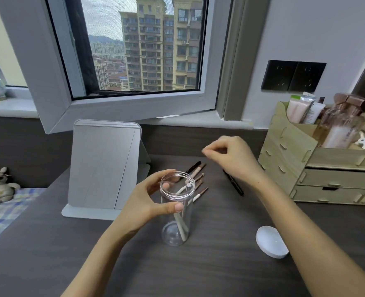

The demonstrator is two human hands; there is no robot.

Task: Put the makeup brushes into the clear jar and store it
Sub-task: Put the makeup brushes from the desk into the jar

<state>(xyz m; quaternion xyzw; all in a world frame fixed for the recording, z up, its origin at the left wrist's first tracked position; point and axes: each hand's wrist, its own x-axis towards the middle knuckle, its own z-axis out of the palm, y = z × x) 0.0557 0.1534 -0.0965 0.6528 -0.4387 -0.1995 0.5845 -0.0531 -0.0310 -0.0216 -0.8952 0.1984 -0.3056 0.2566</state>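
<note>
A tall clear jar (177,228) stands upright on the dark desk, its mouth uncovered. My left hand (149,200) grips it near the rim, thumb in front and fingers behind. One white-handled makeup brush (182,227) leans inside the jar. Several more brushes (198,181) lie on the desk just behind the jar. A dark pencil-like stick (235,184) lies under my right wrist. My right hand (231,156) hovers above and behind the brushes, fingers curled and loosely pinched, with nothing visible in them.
A white lid (270,242) lies on the desk at the right. A grey folding mirror (104,168) stands left of the jar. A wooden organizer (319,168) with drawers, bottles and tubes fills the right rear. A window opens inward behind.
</note>
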